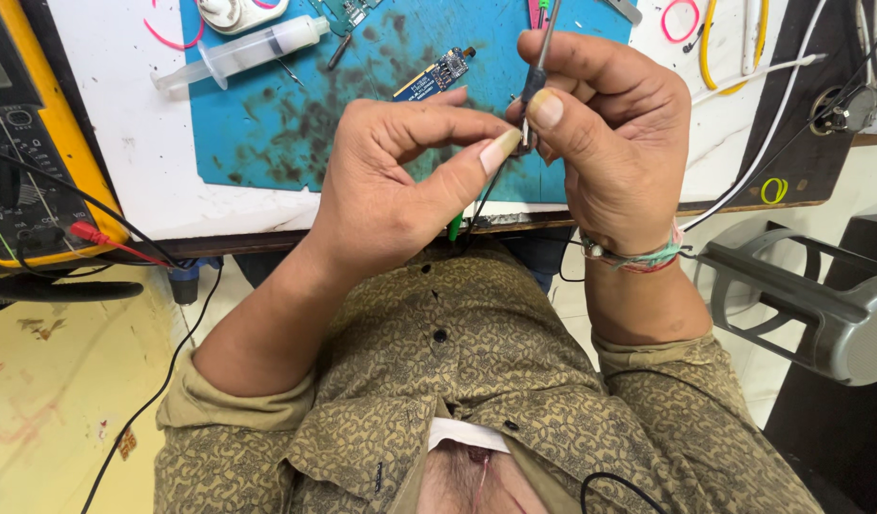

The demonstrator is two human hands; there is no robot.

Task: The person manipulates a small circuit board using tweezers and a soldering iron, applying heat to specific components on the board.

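An electronics repair workshop: a stained blue work mat [286, 114] covers the desk [134, 143], with a small circuit board [433, 76], a syringe [243, 52], a yellow multimeter [29, 143] with probe leads, and loose wires [771, 124].

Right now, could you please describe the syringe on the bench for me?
The syringe is clear plastic, lying on its side and slanted, its tip end toward the left. Part lies on the blue mat, part on the white benchtop. Whitish contents show inside. Neither hand touches it.
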